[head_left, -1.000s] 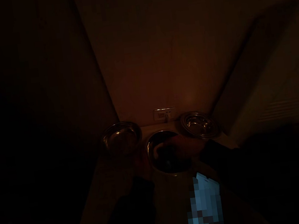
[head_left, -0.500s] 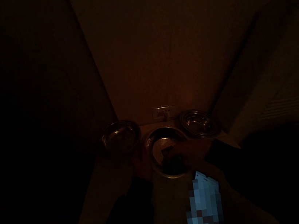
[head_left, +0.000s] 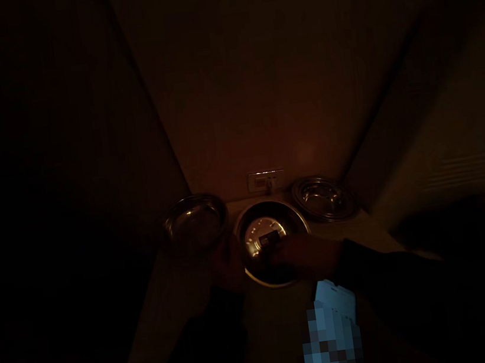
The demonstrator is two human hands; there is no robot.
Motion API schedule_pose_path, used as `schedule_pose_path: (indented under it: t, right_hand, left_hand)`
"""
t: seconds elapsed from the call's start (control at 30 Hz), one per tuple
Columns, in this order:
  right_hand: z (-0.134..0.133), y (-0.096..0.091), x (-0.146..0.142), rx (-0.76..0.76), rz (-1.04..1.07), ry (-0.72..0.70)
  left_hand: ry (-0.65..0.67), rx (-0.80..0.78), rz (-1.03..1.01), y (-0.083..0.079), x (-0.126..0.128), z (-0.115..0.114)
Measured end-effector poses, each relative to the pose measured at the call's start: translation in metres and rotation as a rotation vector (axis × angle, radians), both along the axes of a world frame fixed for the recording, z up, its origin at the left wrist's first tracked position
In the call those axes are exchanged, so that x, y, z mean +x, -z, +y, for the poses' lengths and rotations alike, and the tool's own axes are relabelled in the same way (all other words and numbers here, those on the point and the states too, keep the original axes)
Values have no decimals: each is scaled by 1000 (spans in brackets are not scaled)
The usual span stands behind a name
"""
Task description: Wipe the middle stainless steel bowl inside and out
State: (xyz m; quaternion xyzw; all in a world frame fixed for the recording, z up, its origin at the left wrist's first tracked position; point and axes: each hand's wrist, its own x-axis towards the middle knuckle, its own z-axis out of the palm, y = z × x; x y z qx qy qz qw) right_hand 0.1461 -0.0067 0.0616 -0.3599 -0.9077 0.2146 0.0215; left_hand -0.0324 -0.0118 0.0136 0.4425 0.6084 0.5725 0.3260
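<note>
In dim light a round, shiny metal bowl stands in the middle of the table. My right hand reaches over its right side, fingers closed around a small dark rectangular thing above the bowl's bottom. Its kind is too dark to tell. Beside the bowl's left rim is my left hand; its fingers are lost in shadow, and I cannot tell whether they touch the rim. A dark area fills the bowl's lower part, under my right hand.
A second metal bowl stands at the left, and metal dishes lie at the right back. Behind them the wall carries a socket panel. A lit phone, partly pixelated, lies at the table's front.
My right hand has shifted slightly down and left with the small dark thing. The middle bowl shows brighter warm reflections, and the wall behind has a redder glow.
</note>
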Motion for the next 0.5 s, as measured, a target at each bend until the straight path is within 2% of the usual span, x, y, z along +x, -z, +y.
schedule_pose_path:
  t: [0.1, 0.17, 0.23, 0.27, 0.33, 0.43, 0.5]
  right_hand:
    - [10, -18, 10, 168, -53, 40]
    - [18, -23, 2, 326, -83, -45]
    - [27, -22, -9, 416, -130, -180]
    - [31, -19, -13, 420, -153, -226]
    - [39, -12, -14, 384, -181, -213]
    - [39, -2, -1, 339, -196, -67]
    - [30, 3, 8, 288, -189, 40]
  left_hand:
    - [29, 2, -29, -3, 5, 0]
    - [69, 2, -27, -3, 5, 1]
    - [66, -10, -11, -3, 4, 3]
    - [60, -14, -10, -3, 3, 4]
    - [33, -23, -24, -3, 1, 4]
    - [11, -39, -47, -2, 2, 5]
    - [-16, -47, -52, -2, 4, 4]
